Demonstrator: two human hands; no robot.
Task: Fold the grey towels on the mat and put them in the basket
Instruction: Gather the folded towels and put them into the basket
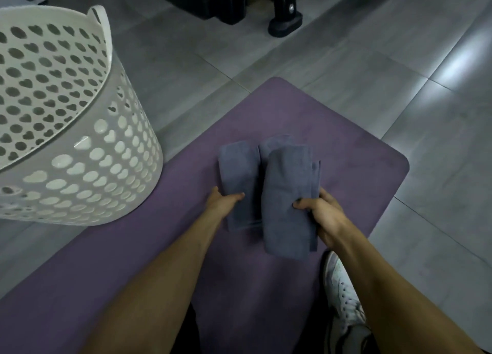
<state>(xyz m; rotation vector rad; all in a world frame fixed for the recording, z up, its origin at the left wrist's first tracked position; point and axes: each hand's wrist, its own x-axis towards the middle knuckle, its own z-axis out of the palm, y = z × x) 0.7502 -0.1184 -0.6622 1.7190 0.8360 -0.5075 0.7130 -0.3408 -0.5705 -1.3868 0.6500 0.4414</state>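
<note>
Folded grey towels lie on the purple mat (359,151). My left hand (222,200) grips the near end of the left folded towel (238,170). In my right hand (323,215) is the right folded towel (288,194), held at its right edge and partly overlapping the left one. Behind them the tip of a third towel (277,142) peeks out. To the left, on the floor, stands the white perforated basket (127,140); nothing shows inside it from here.
Grey floor tiles surround the mat. A black equipment leg (285,21) stands on the floor at the top. My white shoe (343,295) rests at the mat's right edge near my right forearm.
</note>
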